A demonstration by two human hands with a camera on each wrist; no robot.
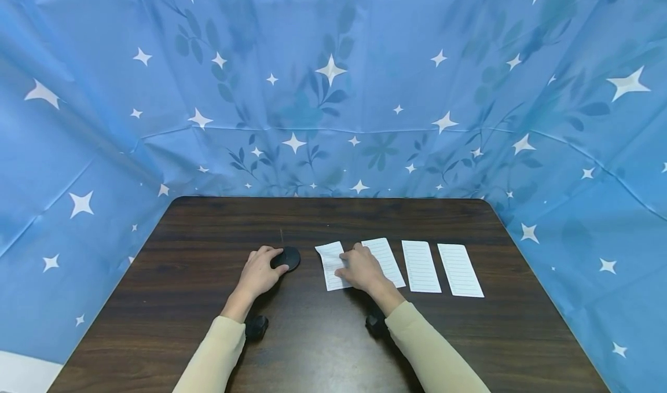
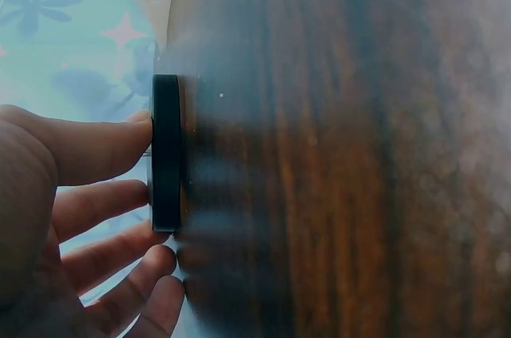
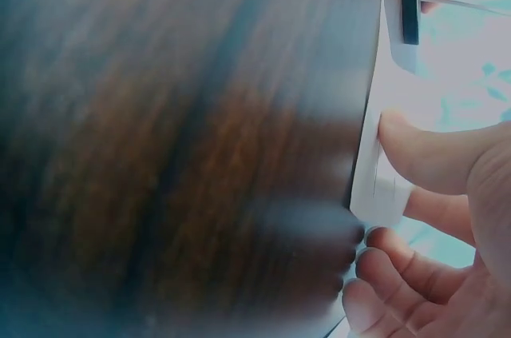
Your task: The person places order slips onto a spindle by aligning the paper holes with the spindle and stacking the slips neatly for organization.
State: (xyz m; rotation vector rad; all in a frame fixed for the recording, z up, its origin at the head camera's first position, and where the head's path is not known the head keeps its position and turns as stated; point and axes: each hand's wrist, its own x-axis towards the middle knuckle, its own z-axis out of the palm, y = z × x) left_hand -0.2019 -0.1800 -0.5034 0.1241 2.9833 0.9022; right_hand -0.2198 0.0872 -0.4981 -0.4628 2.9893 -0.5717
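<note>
My left hand (image 1: 260, 271) holds the black round base of a receipt spike (image 1: 292, 258), thumb on the near side and fingers on the far side. The base lies flat on the table, and a thin rod stands up from it. With thumb and index finger, my right hand (image 1: 362, 268) pinches the leftmost paper slip (image 1: 330, 265). That slip bends up from the table, as the paper (image 3: 391, 82) in the right wrist view shows. Part of a second lined slip (image 1: 385, 260) lies behind the right hand.
Two more lined slips, a middle one (image 1: 421, 265) and the rightmost one (image 1: 461, 270), lie side by side to the right. All are on a dark wood-grain table (image 1: 312, 341). A blue starry curtain (image 1: 333, 103) hangs behind the table and at both sides.
</note>
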